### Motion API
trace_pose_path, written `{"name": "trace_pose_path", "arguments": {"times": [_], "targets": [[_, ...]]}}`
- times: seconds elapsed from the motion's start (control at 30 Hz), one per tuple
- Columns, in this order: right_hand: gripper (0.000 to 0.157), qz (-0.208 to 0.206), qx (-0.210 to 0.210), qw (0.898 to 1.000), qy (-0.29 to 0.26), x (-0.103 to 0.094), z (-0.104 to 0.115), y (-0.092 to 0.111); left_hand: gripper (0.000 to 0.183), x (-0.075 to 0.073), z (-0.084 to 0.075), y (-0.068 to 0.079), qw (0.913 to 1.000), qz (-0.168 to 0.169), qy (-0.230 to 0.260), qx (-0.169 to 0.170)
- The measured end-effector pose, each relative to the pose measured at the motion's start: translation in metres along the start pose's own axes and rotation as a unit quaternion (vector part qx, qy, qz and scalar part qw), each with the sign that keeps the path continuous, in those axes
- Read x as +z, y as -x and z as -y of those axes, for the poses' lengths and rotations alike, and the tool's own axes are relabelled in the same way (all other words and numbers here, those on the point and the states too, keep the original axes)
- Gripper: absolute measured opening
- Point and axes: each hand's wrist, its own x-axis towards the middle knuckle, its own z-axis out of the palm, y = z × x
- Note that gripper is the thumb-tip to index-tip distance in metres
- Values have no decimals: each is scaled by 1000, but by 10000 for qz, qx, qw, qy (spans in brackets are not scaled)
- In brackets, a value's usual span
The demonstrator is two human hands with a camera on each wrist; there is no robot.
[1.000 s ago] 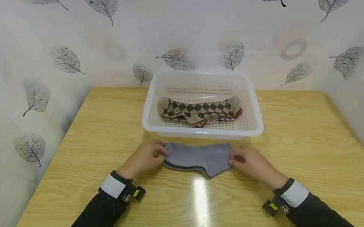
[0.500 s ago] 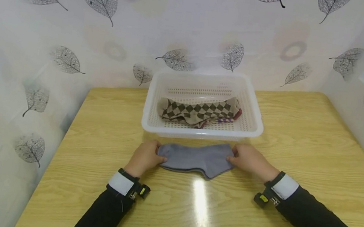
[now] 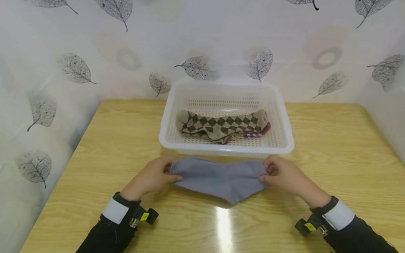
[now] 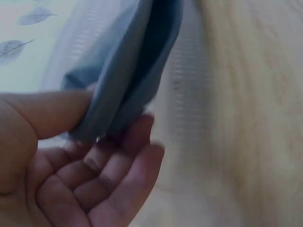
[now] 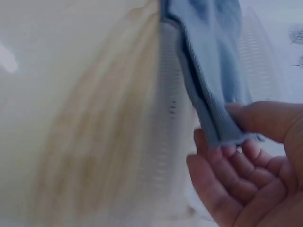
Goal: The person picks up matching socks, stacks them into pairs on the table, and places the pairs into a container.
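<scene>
A pair of grey-blue socks [image 3: 218,179] is stretched sideways in front of the basket, one sock laid over the other. My left hand [image 3: 150,178] pinches the left end between thumb and fingers; the left wrist view shows the layered cloth [image 4: 118,80] hanging in that pinch. At the opposite end my right hand [image 3: 289,177] pinches the cuff. Two layers of the socks [image 5: 208,75] show in the right wrist view, gripped under the thumb. The socks look raised off the table, with the basket behind them.
A white plastic basket [image 3: 226,149] stands at the back of the wooden table [image 3: 338,160]. Inside lie checkered brown socks [image 3: 221,124] with dark red parts. Leaf-patterned walls [image 3: 229,28] close off the back and sides.
Both hands have taken firmer hold of the sock ends and moved slightly apart. The socks have come up off the table and look more stretched.
</scene>
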Motion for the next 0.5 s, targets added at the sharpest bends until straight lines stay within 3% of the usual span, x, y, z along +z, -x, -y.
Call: {"name": "trace_pose_path", "arguments": {"times": [0.2, 0.33, 0.5], "targets": [[26, 255, -164, 9990, -341, -30, 25, 10, 29, -30, -21, 8, 9944, 401, 919, 335], [27, -3, -251, 9996, -101, -59, 43, 5, 29, -50, -39, 3, 9945, 357, 888, 422], [28, -294, -235, 9991, 217, -92, 57, -21, 30, -73, -59, -17, 9962, 166, 826, 202]]}}
